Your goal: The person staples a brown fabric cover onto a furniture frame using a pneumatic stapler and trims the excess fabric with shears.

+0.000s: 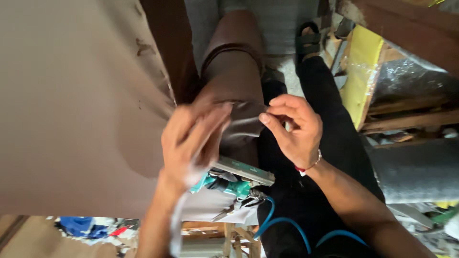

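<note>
1. My left hand [191, 143]: blurred, fingers curled over the brown fabric [234, 81], pressing it where it wraps the upright padded part; it looks like a grasp, though the blur hides the fingertips.
2. My right hand [294, 129]: thumb and forefinger pinched shut on the fabric's loose edge, just right of my left hand; a red thread bracelet [308, 165] sits at the wrist.
3. Brown fabric: stretched between both hands at centre frame, running up over the rounded part and spreading left as a wide smooth sheet.
4. Teal staple gun [236, 177]: resting just below my hands, touching neither.
5. Blue air hose [287, 224]: trailing from the gun across my dark trousers [334, 119].
6. Yellow foam slab [361, 71]: leaning at right, well apart.
</note>
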